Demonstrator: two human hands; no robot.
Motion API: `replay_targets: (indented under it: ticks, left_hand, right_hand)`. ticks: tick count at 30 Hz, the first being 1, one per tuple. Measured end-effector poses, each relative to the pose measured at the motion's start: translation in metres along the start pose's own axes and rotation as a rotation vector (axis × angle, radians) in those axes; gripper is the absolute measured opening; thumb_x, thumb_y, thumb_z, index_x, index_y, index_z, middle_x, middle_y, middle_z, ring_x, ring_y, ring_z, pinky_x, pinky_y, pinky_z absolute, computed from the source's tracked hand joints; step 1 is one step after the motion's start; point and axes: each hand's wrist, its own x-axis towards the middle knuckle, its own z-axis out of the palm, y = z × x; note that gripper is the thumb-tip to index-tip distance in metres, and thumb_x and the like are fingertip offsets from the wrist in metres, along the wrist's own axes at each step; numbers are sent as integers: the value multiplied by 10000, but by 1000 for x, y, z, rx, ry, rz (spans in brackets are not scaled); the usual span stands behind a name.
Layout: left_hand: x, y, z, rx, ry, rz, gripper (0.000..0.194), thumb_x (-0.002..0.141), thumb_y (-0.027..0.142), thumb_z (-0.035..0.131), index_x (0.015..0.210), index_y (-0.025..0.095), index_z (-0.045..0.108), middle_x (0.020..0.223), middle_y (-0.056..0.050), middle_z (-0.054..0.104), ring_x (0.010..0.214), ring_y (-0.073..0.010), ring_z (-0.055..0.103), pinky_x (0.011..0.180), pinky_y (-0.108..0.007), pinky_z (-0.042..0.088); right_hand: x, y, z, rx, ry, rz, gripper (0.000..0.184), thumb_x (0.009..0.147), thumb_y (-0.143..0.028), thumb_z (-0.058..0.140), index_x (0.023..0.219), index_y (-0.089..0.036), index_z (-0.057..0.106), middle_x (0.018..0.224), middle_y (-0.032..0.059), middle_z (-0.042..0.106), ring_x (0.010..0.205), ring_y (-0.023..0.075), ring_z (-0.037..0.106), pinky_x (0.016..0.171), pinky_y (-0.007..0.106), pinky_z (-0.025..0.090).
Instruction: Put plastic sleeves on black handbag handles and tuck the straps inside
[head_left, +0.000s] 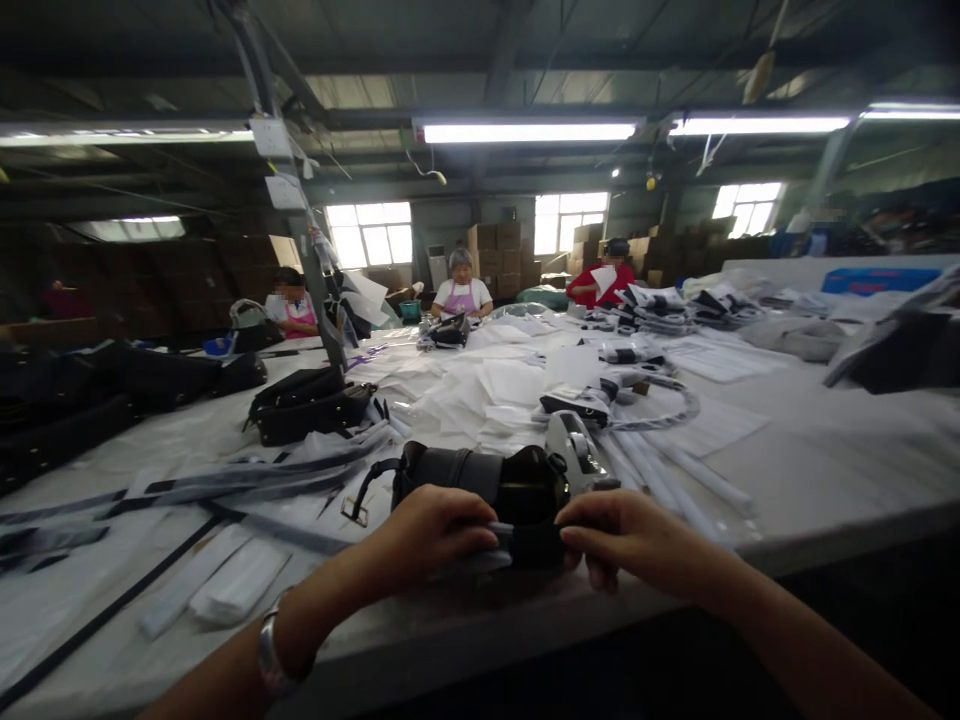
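Note:
A black handbag (pixel 454 470) lies on the table in front of me, its top gaping at the right. A strap with a metal buckle (pixel 355 511) sticks out at its left end. My left hand (pixel 450 525) is closed, thumb and fingers pinching a pale, plastic-covered strip (pixel 504 540) along the bag's near side. My right hand (pixel 622 530) pinches the black edge at the bag's right end; its fingertips are partly hidden. Just behind that end stands a tape dispenser (pixel 574 450).
White paper sheets (pixel 487 385) cover the table's middle. Long wrapped straps (pixel 262 480) and folded plastic bundles (pixel 240 580) lie at left, with black bags (pixel 307 405) behind. A wrapped handle (pixel 660 410) lies at right. Across the table, several people work; a grey post (pixel 322 290) rises at left.

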Motion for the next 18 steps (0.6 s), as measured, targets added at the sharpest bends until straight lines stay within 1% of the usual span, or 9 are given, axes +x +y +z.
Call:
replay_targets:
  ticks: [4,6,9,10,12,13,15,17,18]
  left_hand:
    - [9,5,-15,57,-72,-33,249,894,366,594,960,179,745,847,-38,740,765,-181,654,679,-233,435]
    - [17,12,-17,21,-82,-32,268,903,365,576,1046,192,722,913,-43,732,816,-187,652,714,-238,448]
    - [32,23,-12,-115,-58,6,366,908,356,563,1240,210,616,1040,-59,704,900,-189,645,774,-251,468]
    - [38,26,-8,-159,-45,20,387,910,364,560,1263,210,591,1019,-56,701,875,-182,645,760,-251,473]
    - [51,32,-1,-198,8,25,371,919,401,540,1223,197,608,870,-31,694,751,-162,631,678,-241,468]
    - [56,34,1,-193,46,18,362,920,420,537,1185,191,632,791,-16,679,689,-152,613,636,-235,456]
    - [67,37,3,-153,133,4,360,912,442,548,1137,191,674,728,-5,667,647,-148,597,610,-234,442]
    - [76,38,0,-116,188,13,365,906,440,561,1147,202,698,813,-24,711,730,-169,633,684,-249,466]
    - [80,37,-2,-98,195,25,365,902,434,569,1154,209,706,887,-36,732,798,-186,652,740,-259,477]
  right_hand:
    - [4,3,-7,134,154,-104,435,812,-468,701,1101,-152,621,673,10,687,513,117,616,489,213,502]
    - [7,0,-7,188,203,-146,444,798,-472,717,1094,-157,614,671,5,682,518,122,623,484,217,500]
    - [13,-4,-6,252,258,-192,435,787,-468,732,1074,-162,619,687,3,685,530,118,633,496,212,502]
    - [14,-5,-6,269,267,-209,438,785,-469,735,1077,-164,619,696,4,690,536,119,638,504,213,507]
    - [18,-2,-7,308,303,-250,460,797,-492,718,1108,-169,612,712,13,700,552,130,653,525,227,525]
    - [20,1,-10,324,355,-275,466,818,-513,689,1124,-170,609,726,22,706,566,141,664,546,245,540]
    - [25,12,-16,296,527,-336,452,864,-540,621,1125,-171,622,757,46,717,629,172,690,627,297,572]
    - [31,28,-22,165,692,-393,398,895,-521,587,1094,-185,660,887,80,734,786,215,709,762,356,576]
    - [35,36,-24,83,725,-420,368,899,-499,590,1096,-200,675,987,91,731,885,237,701,824,379,564]
